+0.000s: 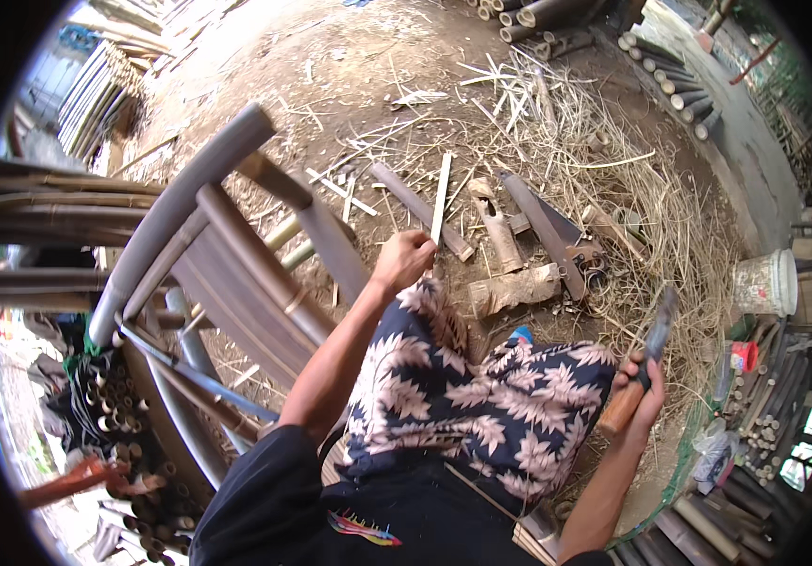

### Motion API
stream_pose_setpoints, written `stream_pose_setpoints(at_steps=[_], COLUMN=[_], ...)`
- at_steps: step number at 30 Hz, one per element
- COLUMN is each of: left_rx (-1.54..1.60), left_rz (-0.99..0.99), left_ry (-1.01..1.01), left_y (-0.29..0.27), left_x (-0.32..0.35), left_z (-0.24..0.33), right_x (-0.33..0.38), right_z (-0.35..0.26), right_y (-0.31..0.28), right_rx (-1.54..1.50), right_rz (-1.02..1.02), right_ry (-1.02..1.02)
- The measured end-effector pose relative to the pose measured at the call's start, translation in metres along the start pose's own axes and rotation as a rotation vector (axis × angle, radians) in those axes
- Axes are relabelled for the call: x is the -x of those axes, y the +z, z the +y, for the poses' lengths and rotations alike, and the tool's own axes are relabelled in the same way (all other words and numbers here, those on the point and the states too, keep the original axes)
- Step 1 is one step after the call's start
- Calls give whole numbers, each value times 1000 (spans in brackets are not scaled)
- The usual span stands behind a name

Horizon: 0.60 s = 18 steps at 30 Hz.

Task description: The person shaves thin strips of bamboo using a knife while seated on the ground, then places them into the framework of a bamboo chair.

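My left hand [404, 261] is closed around the lower end of a pale, flat bamboo strip [442, 193], which points up and away from me above my left knee. At my right side, my right hand [639, 396] grips a knife [656, 325] by its wooden handle, blade pointing up and slightly blurred. Patterned dark shorts [491, 396] cover my lap between the hands. Beyond my knees lie a hollowed bamboo piece [494, 226], a short bamboo block [516, 290] and a long dark bamboo slat [543, 231] on the ground.
A bamboo chair [246, 274] stands close on my left. Shavings [604, 170] heap up ahead and to the right. A white bucket [766, 283] stands at far right. Bamboo poles are stacked at the back left [95, 99] and back right [670, 85].
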<state>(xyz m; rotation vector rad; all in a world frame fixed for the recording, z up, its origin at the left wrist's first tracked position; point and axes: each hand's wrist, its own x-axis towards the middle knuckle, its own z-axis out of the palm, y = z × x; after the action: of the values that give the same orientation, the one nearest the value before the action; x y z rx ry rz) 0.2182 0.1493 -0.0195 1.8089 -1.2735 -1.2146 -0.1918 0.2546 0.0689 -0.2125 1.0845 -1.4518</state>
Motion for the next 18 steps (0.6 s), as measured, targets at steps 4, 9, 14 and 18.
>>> stream_pose_setpoints(at_steps=[4,9,14,18], left_rx=[-512,-786,-884,-807], left_rz=[5,-77,-28,100], left_ry=[-95,-279,-383,-405], left_y=[64,121,171,172], left_x=[-157,-242,-267,-278], left_z=[-87,-173,-220,-232], right_x=[-21,-40,-58,-79], right_z=[6,16,38,48], right_y=[-56,-94,-145,-172], right_rx=[-86,-223,-36,-159], right_rz=[93,353,703,487], right_ry=[94,248,263,501])
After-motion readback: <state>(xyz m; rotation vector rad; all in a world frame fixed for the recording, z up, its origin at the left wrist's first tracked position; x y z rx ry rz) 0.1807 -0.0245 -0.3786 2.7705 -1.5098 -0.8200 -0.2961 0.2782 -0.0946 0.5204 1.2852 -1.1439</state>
